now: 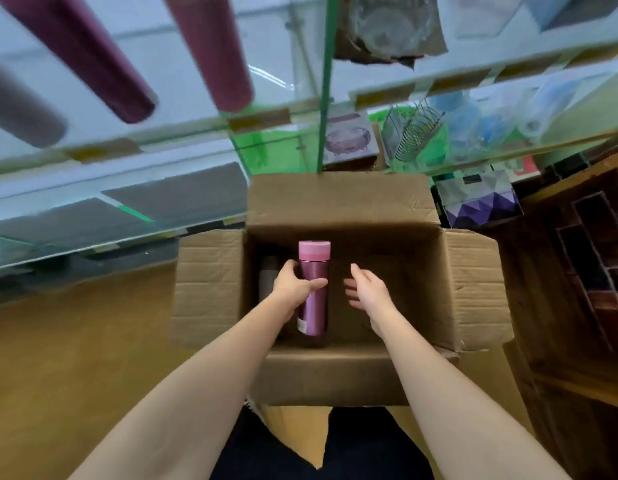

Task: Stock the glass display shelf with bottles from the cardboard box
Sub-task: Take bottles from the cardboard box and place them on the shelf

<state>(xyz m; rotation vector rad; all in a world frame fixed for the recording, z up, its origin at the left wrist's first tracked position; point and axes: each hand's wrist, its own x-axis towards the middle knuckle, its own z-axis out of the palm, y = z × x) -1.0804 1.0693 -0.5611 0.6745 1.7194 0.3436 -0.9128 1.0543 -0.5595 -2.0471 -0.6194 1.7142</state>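
L hand (293, 289) grips pink bottle (313, 289) w/in box (473, 289); R hand (368, 289) beside, fingers spread.

Both bare forearms reach forward and down, roughly parallel. The left hand (293, 287) has fingers and thumb curled in a grip around a bottle (313, 292). The right hand (368, 289) is just beside it, empty, fingers loosely spread, palm facing left.
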